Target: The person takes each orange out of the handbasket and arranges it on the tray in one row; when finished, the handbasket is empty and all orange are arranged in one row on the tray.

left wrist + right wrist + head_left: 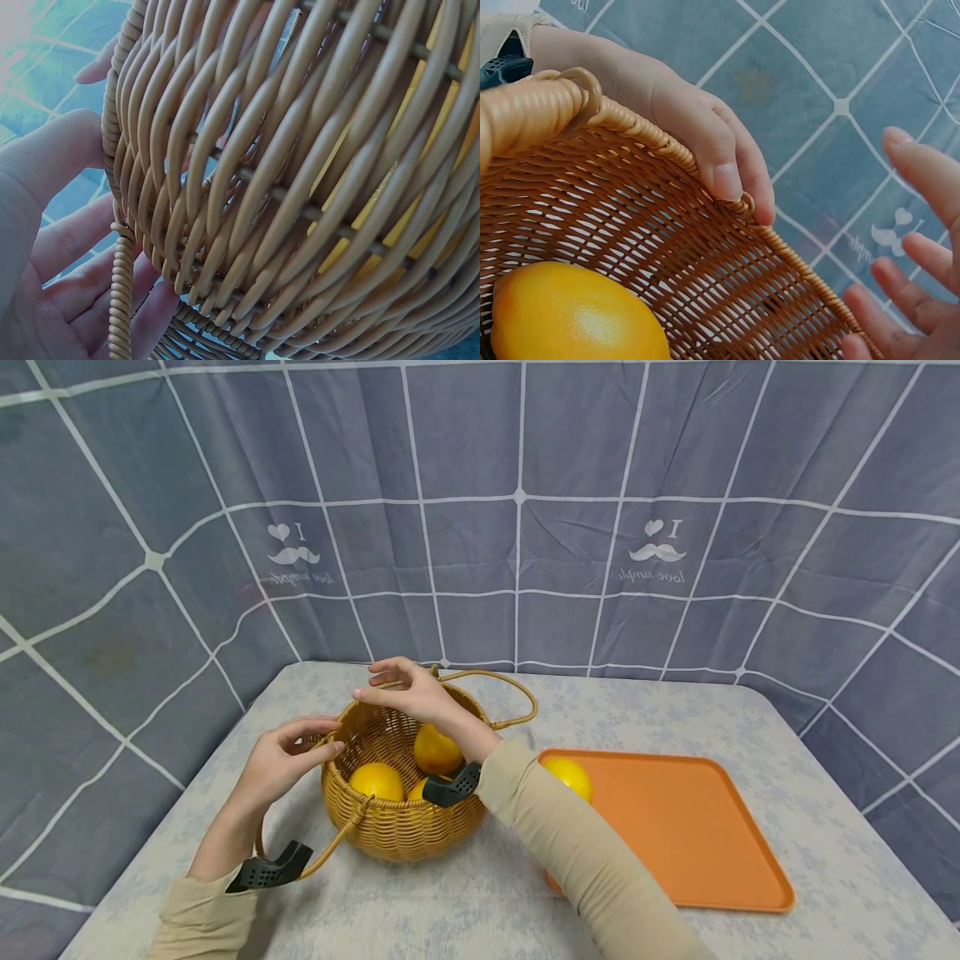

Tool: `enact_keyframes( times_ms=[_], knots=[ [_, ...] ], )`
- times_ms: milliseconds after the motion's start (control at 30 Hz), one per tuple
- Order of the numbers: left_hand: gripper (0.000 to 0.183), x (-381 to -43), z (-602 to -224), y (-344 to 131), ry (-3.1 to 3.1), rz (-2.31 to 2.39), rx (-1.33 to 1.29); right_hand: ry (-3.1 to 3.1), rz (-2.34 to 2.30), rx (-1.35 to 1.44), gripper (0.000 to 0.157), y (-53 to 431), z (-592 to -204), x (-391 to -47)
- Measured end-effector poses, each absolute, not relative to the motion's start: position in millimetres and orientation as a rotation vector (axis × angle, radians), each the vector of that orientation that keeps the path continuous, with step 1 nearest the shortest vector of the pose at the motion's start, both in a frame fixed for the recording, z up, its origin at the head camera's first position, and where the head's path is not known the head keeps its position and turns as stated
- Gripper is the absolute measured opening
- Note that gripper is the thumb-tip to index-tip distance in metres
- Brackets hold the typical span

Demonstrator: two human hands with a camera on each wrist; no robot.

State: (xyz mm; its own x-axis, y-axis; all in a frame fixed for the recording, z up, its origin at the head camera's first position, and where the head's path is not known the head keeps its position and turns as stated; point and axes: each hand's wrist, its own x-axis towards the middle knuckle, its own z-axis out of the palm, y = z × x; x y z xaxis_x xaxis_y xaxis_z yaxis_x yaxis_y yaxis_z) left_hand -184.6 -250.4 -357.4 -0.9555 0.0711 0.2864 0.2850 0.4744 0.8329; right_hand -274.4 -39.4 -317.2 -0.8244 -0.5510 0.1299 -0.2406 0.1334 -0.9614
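Observation:
A round wicker basket [405, 835] stands left of the middle of the table, its mouth tipped up toward me. My left hand [281, 760] pinches its left rim, thumb over the edge and fingers outside, as the right wrist view shows. Above the far rim is my right hand [420, 697], fingers spread and holding nothing; in the right wrist view its fingertips [859, 300] come right at the rim. Inside lie a yellow fruit [377, 781], a more orange one [437, 749] and a third, mostly hidden by the wrist camera.
To the right is an orange tray [675, 827] with a yellow fruit [568, 774] at its left edge, partly behind my right sleeve. One basket handle [525, 697] leans out over the far right side, the other [330, 852] hangs near my left wrist. A grey-blue checked curtain [570, 552] surrounds the table.

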Motion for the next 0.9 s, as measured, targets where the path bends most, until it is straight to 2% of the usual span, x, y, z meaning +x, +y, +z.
enact_keyframes(
  times_ms=[333,900],
  knots=[
    [0.034,-183.4,-356.4,-251.4,-2.503,-1.497,-0.313,2.152,-1.543,-0.722,0.049,-39.0,-321.1,-274.3],
    [0.035,-184.6,-355.0,-250.6,-2.517,-1.49,-0.291,2.104,-1.213,-0.882,0.063,-37.9,-324.2,-273.8]
  ],
)
